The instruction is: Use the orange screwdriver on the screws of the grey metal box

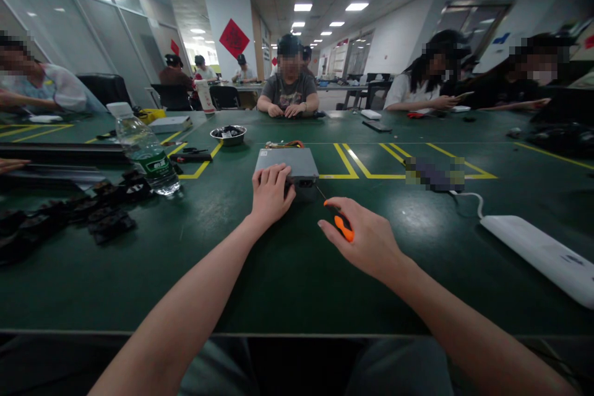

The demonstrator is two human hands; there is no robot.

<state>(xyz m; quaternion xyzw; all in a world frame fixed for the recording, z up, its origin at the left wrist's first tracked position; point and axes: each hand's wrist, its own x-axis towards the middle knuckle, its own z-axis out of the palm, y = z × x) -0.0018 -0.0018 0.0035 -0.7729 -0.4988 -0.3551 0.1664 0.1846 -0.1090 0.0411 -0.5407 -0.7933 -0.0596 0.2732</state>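
Lying at the near right of the green desk (297,297), a white block (533,253) runs its cable (476,198) to a blurred dark item (436,174). Your right hand (371,238) has its fingers closed on the orange-and-black screwdriver (344,229). The shaft points away from you, toward the near right corner of the grey metal box (297,158); whether the tip touches cannot be told. Your left hand (273,195) lies on the box, fingers extended and slightly spread over the top, thumb at the near side. The box rests on the desk, in front of you, its socket (305,184) facing you. To your left stand black parts (111,223) and an upright, slightly tilted bottle (151,154). Wires (284,145) show behind the box. Farther, left of it, sits a metal bowl (234,138). Across the desk sits a person (288,93).
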